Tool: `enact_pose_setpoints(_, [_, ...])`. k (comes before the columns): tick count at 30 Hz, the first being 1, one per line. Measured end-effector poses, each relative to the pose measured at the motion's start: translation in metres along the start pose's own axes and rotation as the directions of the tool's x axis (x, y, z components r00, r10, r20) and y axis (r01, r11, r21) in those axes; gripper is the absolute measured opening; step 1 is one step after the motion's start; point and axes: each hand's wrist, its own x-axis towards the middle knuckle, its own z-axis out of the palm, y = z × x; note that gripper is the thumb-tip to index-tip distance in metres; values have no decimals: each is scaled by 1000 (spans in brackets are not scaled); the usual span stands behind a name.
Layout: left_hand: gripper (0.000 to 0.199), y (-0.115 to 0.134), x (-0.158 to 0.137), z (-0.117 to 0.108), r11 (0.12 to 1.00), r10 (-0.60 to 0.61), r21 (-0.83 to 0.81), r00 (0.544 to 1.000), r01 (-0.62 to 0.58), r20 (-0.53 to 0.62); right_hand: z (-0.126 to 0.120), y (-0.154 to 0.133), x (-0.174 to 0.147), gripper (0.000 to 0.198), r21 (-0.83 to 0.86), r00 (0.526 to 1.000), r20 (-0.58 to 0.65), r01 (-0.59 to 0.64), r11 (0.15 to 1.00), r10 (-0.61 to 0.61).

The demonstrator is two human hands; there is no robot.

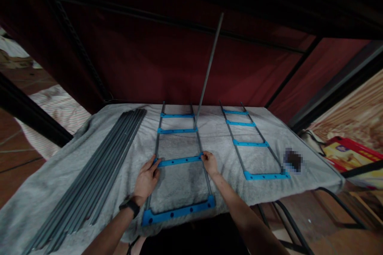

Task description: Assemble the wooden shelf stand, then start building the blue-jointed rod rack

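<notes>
My left hand [147, 178], with a dark watch on its wrist, grips the left end of a blue plastic crossbar [179, 161]. The fingers of my right hand [210, 162] are closed on that bar's right end, where it meets a grey tube. This bar is part of a ladder-like frame lying flat, with two blue bars beyond and a wider blue end bar [179, 211] nearest my body. A long grey tube [209, 67] rises at a slant from the right end of a farther bar. My fingertips partly hide both joints.
A second blue-and-grey frame [251, 144] lies to the right, beside a pixelated dark patch. Several loose grey tubes [104, 167] lie on the left of the cloth-covered table [257, 203]. Dark red fabric [149, 55] hangs behind. A red-and-yellow box [350, 155] is at far right.
</notes>
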Motion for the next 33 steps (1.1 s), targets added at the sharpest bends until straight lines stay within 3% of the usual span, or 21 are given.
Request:
enact_pose_setpoints(3, [48, 1, 0, -1, 1000, -18, -9, 1000, 18, 4, -5, -2, -16, 33, -58, 1000, 4, -7, 998, 7])
enact_pose_setpoints(9, [42, -1, 6, -6, 997, -34, -63, 999, 34, -6, -9, -4, -53, 33, -378, 999, 40, 5, 926, 11])
enact_pose_setpoints(13, [38, 35, 30, -4, 993, -82, -85, 994, 76, -68, -6, -9, -59, 34, -472, 1000, 23, 14, 882, -3])
enact_pose_setpoints(17, [36, 99, 68, 22, 961, -127, -215, 970, 172, 206, -7, -12, -60, 32, -506, 998, 41, 67, 860, -53])
enact_pose_setpoints(21, [30, 145, 103, 61, 954, -147, -178, 893, 242, 426, -10, -15, -59, 31, -495, 997, 41, 79, 865, -68])
enact_pose_setpoints(26, [34, 167, 129, 90, 930, -286, -63, 822, 362, 493, -9, -15, -58, 34, -407, 998, 13, 60, 911, -59])
enact_pose_setpoints(33, [34, 174, 139, 107, 905, -337, -51, 783, 423, 523, -4, -12, -57, 40, -232, 999, 38, 3, 973, 6])
